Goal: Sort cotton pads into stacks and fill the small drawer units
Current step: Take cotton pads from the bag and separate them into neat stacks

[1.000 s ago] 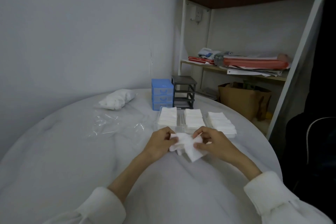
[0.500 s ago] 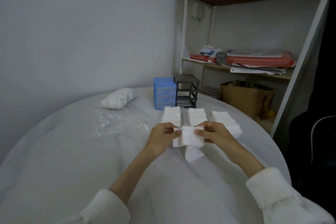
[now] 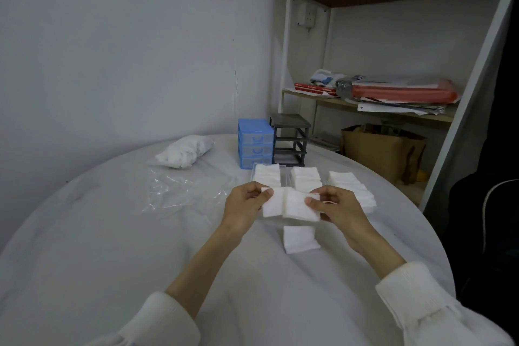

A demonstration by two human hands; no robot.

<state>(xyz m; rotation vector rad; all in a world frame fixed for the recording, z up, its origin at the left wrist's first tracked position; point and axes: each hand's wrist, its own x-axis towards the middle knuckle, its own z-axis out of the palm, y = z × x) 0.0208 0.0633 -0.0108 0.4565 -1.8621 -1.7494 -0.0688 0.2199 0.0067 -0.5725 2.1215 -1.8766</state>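
I have my left hand point(image 3: 243, 203) pinching the left edge of the cotton pads point(image 3: 289, 203) and my right hand point(image 3: 335, 205) pinching their right edge, thumbs on top, holding them above the table point(image 3: 112, 247). One loose pad point(image 3: 300, 239) lies just below my fingers. Beyond my fingertips sit three pad stacks point(image 3: 305, 178), then the blue drawer unit point(image 3: 255, 143) beside the black drawer frame point(image 3: 289, 139).

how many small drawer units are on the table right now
2. The blue drawer unit stands at the table's far edge, and the black drawer unit stands right beside it on its right. None seems hidden.
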